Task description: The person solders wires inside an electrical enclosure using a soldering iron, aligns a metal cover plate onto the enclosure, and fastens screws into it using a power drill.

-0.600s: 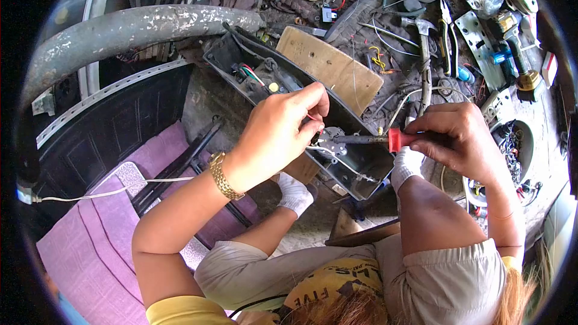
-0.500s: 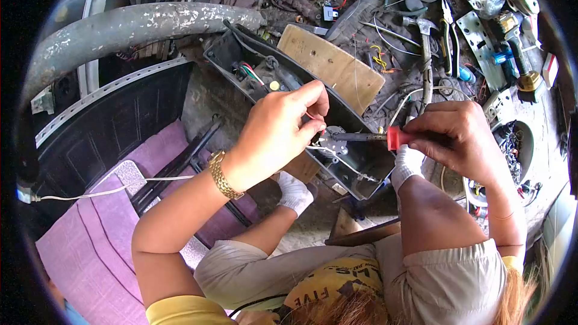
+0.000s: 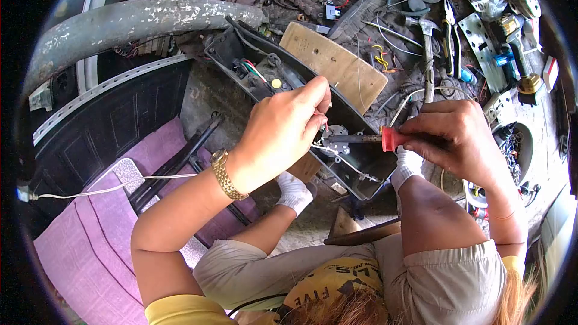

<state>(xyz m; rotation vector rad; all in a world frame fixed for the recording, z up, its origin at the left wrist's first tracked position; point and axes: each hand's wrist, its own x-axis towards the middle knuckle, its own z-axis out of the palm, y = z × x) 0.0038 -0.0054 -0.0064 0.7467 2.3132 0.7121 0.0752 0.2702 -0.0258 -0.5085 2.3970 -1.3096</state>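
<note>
My right hand (image 3: 454, 135) is wrapped round the red handle of a soldering iron (image 3: 390, 139), its metal barrel pointing left. The iron's tip end reaches a round metal part (image 3: 338, 131) over a long black housing (image 3: 224, 54). Close to that tip, my left hand (image 3: 280, 120) pinches a thin red wire (image 3: 326, 126) between thumb and fingers. The exact contact between tip and wire is too small to make out. A white wire (image 3: 346, 159) runs from the round part along the inside of the housing. More coloured wires (image 3: 253, 70) show at its far end.
Behind the housing lies a wooden board (image 3: 331, 63). Hammers (image 3: 426, 33), pliers (image 3: 448, 36) and a power drill (image 3: 518, 54) lie to the right, above a bowl of small parts (image 3: 524, 150). A thick grey pipe (image 3: 144, 24) crosses the upper left; a purple towel (image 3: 90, 253) lies below.
The soldering iron and my right hand have shifted very slightly left. My left hand stays almost in place with its pinch, and the view has moved a little.
</note>
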